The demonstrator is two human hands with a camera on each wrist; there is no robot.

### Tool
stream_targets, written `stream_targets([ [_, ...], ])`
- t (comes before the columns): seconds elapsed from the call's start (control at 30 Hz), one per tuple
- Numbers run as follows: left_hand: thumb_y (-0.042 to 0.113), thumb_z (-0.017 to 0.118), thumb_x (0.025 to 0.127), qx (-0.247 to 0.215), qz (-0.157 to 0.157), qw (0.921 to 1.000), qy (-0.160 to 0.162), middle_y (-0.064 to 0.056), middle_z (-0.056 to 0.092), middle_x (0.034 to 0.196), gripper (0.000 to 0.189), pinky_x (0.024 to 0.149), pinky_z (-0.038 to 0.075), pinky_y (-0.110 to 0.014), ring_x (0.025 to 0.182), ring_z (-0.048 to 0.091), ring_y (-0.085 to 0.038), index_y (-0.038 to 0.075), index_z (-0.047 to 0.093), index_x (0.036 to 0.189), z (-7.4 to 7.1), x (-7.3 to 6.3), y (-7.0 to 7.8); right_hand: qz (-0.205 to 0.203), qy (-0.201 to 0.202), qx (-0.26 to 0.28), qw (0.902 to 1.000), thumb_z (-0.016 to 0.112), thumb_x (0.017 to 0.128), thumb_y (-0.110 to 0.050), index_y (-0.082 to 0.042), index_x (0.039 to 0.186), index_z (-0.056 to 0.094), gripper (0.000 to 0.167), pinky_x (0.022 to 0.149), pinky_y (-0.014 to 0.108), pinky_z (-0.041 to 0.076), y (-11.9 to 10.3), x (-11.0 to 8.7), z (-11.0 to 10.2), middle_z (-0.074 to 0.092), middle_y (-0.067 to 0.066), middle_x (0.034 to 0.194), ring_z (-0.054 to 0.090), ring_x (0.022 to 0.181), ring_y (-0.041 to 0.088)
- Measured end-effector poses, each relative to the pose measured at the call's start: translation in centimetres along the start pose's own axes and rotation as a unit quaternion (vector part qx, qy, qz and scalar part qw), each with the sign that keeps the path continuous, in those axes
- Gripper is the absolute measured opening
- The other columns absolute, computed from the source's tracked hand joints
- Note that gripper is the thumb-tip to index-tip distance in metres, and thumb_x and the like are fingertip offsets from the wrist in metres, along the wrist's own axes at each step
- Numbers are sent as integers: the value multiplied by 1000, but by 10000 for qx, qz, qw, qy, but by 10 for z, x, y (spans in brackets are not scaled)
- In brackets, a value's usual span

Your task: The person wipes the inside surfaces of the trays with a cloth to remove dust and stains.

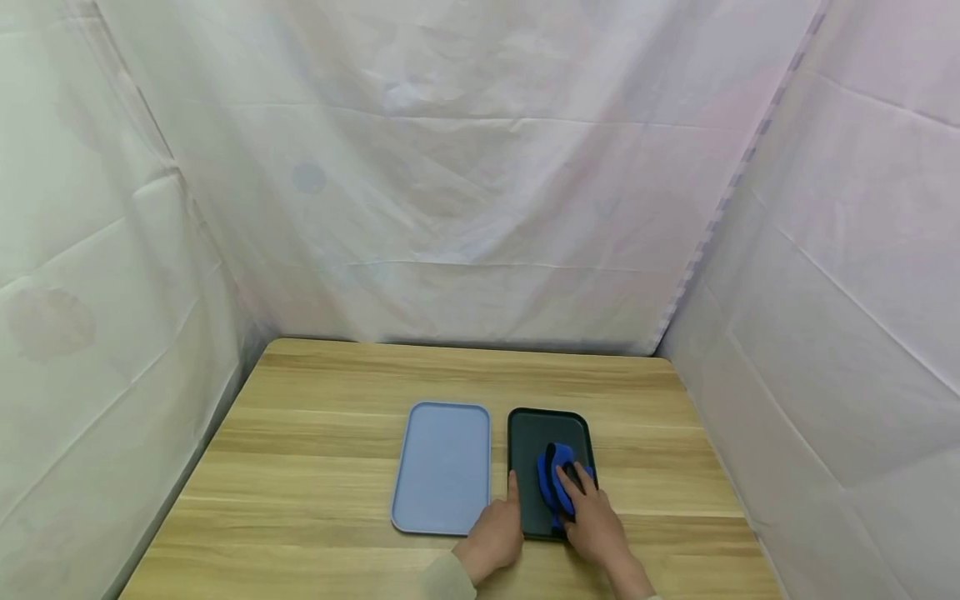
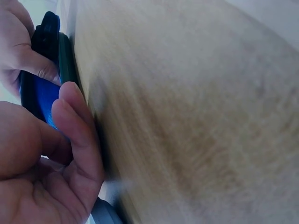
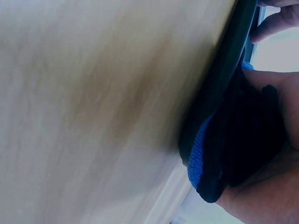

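Observation:
My right hand [image 1: 596, 525] grips a bunched blue cloth with black parts [image 1: 549, 483] against the dark green tray [image 1: 531, 508]. Its fingers spread over the folds, and in the right wrist view the blue terry edge [image 3: 196, 156] pokes out past a black fold beside the tray's rim. At the tray's near left side is my left hand [image 1: 495, 533], index finger straight along the rim and the other fingers bent. The left wrist view shows those bent fingers [image 2: 77, 135] close over the table, with the cloth [image 2: 39, 95] and right hand beyond.
A light blue tray [image 1: 444, 467] lies left of the dark green one, a narrow gap between them. Both sit on a wood-grain table [image 1: 315, 467]. Pale fabric sheets [image 1: 450, 183] hang behind the table and along both sides.

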State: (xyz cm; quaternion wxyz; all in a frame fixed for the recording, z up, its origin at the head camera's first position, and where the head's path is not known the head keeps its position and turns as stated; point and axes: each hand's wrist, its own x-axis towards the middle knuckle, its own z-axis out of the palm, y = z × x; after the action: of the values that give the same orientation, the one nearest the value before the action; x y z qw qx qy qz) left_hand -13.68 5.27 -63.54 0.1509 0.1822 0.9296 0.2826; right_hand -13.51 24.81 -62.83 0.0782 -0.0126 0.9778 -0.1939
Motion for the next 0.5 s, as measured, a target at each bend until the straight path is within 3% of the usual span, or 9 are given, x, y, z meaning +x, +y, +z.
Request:
stream_targets([
  [0.5,2,69,91,-179,-34,9998,-69,0,52,55,91,48,41,-27,47,46,-11,-10,13,161,-2,-1,0,-41,14,136,9999,84,84,-12,-24,157,47,83,86,62,56,-14,-3,8,35,21,165,52,130,53],
])
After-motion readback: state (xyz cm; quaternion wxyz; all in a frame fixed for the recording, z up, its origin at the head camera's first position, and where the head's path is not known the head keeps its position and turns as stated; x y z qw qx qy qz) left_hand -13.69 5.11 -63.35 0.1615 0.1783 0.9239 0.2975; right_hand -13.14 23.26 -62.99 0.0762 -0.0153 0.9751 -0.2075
